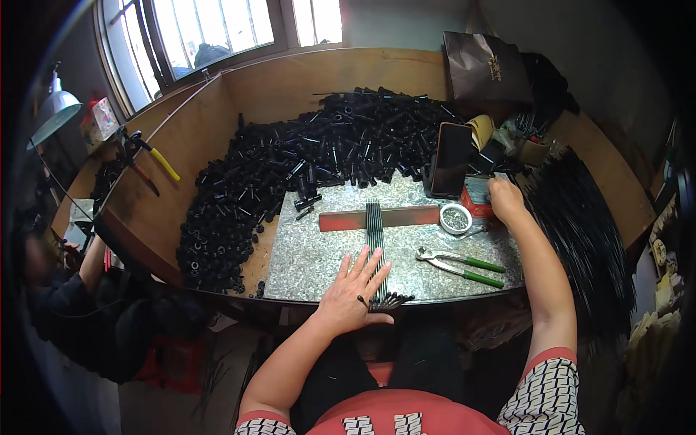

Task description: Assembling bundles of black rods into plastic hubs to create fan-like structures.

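My left hand (351, 296) lies with fingers spread over a row of thin dark rods (374, 228). The rods rest side by side across a long flat bar (415, 217) with a reddish face, and their near ends are knobbed, close to the table's front edge. At the right, my right hand (506, 198) is at a small red box (476, 197) of thin grey pieces. Its fingers are curled together, and what they pinch is too hidden to make out. Left of that box stands a white round dish (456, 219) of small metal bits.
Green-handled pincers (460, 266) lie on the speckled worktop (312, 264). A phone (451, 159) stands upright behind the dish. Black tubular parts (333, 141) are heaped at the back and left. Long black rods (580, 225) lie at the right. Another person (83, 312) sits at the far left.
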Demonstrator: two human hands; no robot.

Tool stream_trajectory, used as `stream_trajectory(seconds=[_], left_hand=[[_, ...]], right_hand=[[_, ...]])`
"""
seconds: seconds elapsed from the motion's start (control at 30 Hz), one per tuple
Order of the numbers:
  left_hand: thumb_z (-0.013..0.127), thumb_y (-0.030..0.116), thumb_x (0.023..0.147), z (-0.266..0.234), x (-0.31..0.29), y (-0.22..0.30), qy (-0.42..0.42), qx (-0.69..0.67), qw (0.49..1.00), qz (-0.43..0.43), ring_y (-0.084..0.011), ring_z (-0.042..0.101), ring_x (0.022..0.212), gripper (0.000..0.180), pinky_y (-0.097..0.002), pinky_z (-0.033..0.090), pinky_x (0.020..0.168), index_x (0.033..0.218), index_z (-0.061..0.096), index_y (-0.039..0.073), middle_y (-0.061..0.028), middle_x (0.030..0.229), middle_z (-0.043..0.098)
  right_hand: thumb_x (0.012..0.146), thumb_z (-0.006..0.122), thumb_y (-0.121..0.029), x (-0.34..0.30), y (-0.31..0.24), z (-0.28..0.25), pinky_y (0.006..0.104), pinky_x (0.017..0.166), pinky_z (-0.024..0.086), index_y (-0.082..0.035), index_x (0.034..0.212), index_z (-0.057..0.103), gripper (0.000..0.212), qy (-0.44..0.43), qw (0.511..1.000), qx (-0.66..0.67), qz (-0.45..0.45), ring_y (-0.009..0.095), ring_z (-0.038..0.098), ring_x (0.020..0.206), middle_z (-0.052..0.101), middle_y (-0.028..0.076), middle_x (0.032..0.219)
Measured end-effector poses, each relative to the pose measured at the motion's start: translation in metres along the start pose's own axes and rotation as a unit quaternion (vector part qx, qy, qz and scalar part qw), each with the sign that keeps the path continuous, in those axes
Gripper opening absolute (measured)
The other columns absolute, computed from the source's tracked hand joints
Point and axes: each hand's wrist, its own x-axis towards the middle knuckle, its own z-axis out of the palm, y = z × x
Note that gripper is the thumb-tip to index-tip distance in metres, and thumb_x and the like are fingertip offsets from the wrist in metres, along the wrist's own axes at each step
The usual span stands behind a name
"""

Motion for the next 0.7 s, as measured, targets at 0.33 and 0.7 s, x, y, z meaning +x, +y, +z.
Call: stream_trajectory(seconds=[0.33,0.7], left_hand=[[0.085,0.022,0.066,-0.095,0.009,0.023,0.089,-0.508,0.852,0.094,-0.0247,0.049,0.125,0.079,-0.0352,0.038,0.104,0.133,0.048,0.003,-0.0167,0.129,0.056],[0.067,-0.004,0.082,-0.114,0.008,0.039,0.178,-0.515,0.837,0.041,-0.0170,0.067,0.093,0.025,-0.0281,0.053,0.084,0.106,0.066,-0.004,-0.0138,0.098,0.070]], right_hand=[[0.081,0.058,0.001,-0.037,-0.042,-0.074,0.0448,0.068,0.045,0.000,0.085,0.046,0.013,0.115,0.965,0.224,-0.072,0.040,0.057,0.080,0.057,0.020,0.083],[0.074,0.061,0.008,-0.116,-0.136,-0.190,0.0348,0.052,0.051,-0.001,0.102,0.059,0.029,0.197,0.877,0.300,-0.319,0.028,0.063,0.065,0.060,0.013,0.083]])
